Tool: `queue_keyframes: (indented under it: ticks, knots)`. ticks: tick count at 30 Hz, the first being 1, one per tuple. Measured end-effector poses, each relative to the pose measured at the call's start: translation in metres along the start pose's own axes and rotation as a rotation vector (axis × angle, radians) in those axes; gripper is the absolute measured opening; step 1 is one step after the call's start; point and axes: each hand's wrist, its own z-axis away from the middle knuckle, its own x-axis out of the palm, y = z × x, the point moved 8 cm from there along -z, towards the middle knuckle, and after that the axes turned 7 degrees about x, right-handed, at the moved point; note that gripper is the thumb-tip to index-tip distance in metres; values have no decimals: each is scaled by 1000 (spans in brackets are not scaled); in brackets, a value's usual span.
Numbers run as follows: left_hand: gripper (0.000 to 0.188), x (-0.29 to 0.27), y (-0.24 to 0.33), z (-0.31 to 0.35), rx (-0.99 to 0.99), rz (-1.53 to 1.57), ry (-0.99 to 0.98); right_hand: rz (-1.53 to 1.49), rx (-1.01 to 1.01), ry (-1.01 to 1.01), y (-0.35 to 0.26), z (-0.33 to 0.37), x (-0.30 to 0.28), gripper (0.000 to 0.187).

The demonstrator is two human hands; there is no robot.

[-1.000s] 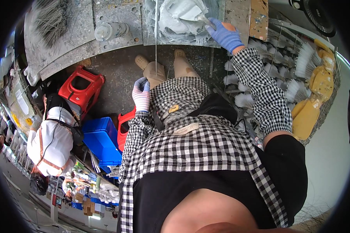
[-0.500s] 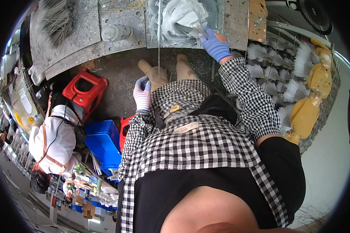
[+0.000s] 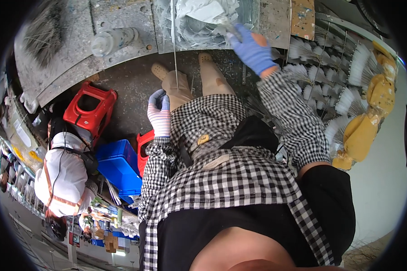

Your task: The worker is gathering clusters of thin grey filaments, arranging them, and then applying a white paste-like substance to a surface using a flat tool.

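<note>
My right hand (image 3: 253, 49), in a blue knit glove, is closed around a small paste-smeared scraper (image 3: 225, 28), blurred by motion. Its blade is at the right edge of thick white paste (image 3: 202, 12) spread over a clear sheet or shallow tray. My left hand (image 3: 159, 113), in a striped glove with grey fingertips, is raised over my lap with its fingers curled together; whatever it may hold is hidden. Close to those fingertips ends a thin rod (image 3: 175, 63), coated white along its upper part. Whether the hand touches the rod cannot be made out.
On the worktable (image 3: 135, 22) lie a clear bottle (image 3: 115, 40) and a bundle of thin wires (image 3: 43, 34). White fan-shaped pieces (image 3: 348, 104) on wires stand at the right, beside yellow wrapped forms (image 3: 364, 131). Left are a red stool (image 3: 92, 106), blue bins (image 3: 120, 165) and a co-worker (image 3: 63, 169).
My right hand has shifted slightly right and down with the scraper, along the paste's edge. The left hand stays curled. The whole view has shifted a little.
</note>
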Motion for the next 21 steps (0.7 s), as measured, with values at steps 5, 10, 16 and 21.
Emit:
queue_keyframes:
  ticks: [5, 10, 16, 21]
  knots:
    - [24, 7, 10, 1, -38, 16, -53, 35, -106, 161, 59, 36, -47, 52]
    - [32, 17, 11, -13, -8, 12, -31, 23, -183, 177, 66, 26, -40, 52]
    - [50, 43, 6, -38, 36, -153, -131, 13, -278, 209, 9, -1, -53, 50]
    - [34, 59, -21, -41, -46, -19, -211, 123, -146, 60, 73, -13, -83, 54]
